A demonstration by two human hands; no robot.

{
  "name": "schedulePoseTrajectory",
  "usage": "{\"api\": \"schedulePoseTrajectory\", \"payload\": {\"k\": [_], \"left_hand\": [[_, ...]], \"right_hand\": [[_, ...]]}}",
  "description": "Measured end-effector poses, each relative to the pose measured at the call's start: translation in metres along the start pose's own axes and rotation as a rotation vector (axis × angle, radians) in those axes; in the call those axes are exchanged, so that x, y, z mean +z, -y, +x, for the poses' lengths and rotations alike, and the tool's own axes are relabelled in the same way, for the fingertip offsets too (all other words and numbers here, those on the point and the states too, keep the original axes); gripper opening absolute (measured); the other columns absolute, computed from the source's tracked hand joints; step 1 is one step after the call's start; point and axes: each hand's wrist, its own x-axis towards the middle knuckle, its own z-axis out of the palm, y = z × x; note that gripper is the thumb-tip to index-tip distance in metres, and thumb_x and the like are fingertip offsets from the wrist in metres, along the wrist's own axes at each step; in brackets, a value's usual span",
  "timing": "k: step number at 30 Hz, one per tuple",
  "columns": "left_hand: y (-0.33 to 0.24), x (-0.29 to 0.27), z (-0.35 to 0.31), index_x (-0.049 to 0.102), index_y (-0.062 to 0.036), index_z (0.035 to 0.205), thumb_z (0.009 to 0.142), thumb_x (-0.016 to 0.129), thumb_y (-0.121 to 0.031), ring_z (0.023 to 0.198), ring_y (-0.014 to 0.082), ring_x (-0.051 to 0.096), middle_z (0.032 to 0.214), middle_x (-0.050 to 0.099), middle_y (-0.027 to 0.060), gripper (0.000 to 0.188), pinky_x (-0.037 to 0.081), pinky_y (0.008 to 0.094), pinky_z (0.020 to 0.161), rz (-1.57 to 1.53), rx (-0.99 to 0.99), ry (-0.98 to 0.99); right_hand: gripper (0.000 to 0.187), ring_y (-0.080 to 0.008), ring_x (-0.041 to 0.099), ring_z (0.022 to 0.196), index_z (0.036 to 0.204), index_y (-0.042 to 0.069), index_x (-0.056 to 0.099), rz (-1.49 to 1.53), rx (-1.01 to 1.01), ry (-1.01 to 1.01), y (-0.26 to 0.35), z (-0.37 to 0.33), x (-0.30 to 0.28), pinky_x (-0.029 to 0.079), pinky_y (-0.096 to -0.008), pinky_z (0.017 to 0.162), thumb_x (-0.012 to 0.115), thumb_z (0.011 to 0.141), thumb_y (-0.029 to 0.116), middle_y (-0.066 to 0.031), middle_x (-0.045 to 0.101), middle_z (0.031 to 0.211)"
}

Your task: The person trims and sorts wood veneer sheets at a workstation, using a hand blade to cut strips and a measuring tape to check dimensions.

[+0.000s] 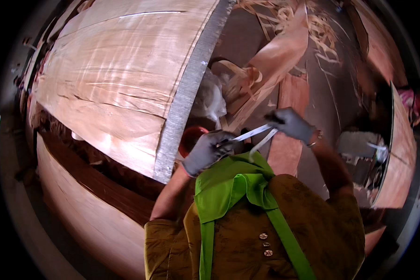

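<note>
White strip (251,134), held slantwise between my two gloved hands, beyond the upper edge of my green apron (226,186) and to the right of the near corner of the large pale wood sheet (116,70). My left hand (203,153) is closed, its curled fingers gripping the strip's lower end; my right hand (291,126) pinches the upper end, with no visible gap between thumb and fingers. From the right hand a second white length curves back toward the apron; whether the two are one piece I cannot tell. My left forearm rises obliquely toward the right, palm turned inward; my right forearm slants up and leftward, wrist bent, with the hand higher than its partner. Counted: two grey gloves, one on each hand; one orange-red container (192,139), partly hidden behind the left hand; one translucent plastic bag (212,99), beside the sheet's grey right-hand edge; three buttons (266,244) on my brown garment (317,224). Curled wood shavings (319,35), too tangled to count, lie on the floor beyond the hands.
</note>
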Motion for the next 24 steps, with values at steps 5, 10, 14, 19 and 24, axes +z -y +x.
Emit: {"api": "schedulePoseTrajectory", "payload": {"k": [5,10,14,19,24], "left_hand": [[0.037,-0.02,0.011,0.064,0.0006,0.097,0.08,0.058,0.004,0.074,0.0153,0.06,0.084,0.062,0.0085,0.019,0.049,0.0286,0.066,0.122,0.122,-0.057],[0.041,-0.013,0.045,0.064,0.001,0.091,0.083,0.064,-0.007,0.071,0.012,0.058,0.079,0.063,0.0073,0.012,0.047,0.0251,0.066,-0.107,-0.211,-0.125],[0.03,0.028,0.054,0.064,-0.0006,0.089,0.081,0.063,-0.01,0.06,0.0149,0.056,0.068,0.061,0.0082,0.012,0.045,0.0307,0.059,-0.115,-0.136,0.037],[0.011,0.048,0.066,0.065,-0.0043,0.09,0.08,0.066,-0.02,0.062,0.028,0.061,0.072,0.062,0.0148,0.018,0.047,0.0351,0.058,0.248,0.07,-0.347],[-0.041,0.053,0.056,0.06,-0.0087,0.086,0.079,0.066,-0.02,0.065,0.033,0.062,0.073,0.063,0.013,0.015,0.047,0.0398,0.056,0.495,-0.003,-0.577]], "right_hand": [[0.025,-0.0339,0.064,0.086,0.105,0.007,0.066,-0.835,0.482,-0.241,-0.111,-0.051,-0.186,0.049,-0.0396,0.072,0.05,0.089,0.019,-0.02,0.064,0.095],[0.029,-0.0352,0.06,0.097,0.113,0.011,0.062,-0.834,0.77,-0.667,-0.255,-0.151,-0.34,0.047,-0.0409,0.079,0.047,0.091,0.024,-0.0191,0.062,0.106],[0.026,-0.0368,0.059,0.095,0.11,0.011,0.061,-0.701,0.414,-0.66,-0.223,-0.056,-0.277,0.048,-0.0428,0.077,0.048,0.089,0.019,-0.0176,0.062,0.104],[0.027,-0.0294,0.063,0.09,0.109,0.011,0.061,-0.096,-0.242,-0.514,-0.063,0.019,-0.108,0.049,-0.0351,0.076,0.056,0.082,0.01,-0.0127,0.063,0.099],[0.03,-0.0191,0.059,0.105,0.116,0.003,0.056,0.298,-0.184,-0.125,0.02,0.022,-0.006,0.045,-0.0312,0.086,0.056,0.087,0.009,-0.0141,0.063,0.111]]}}
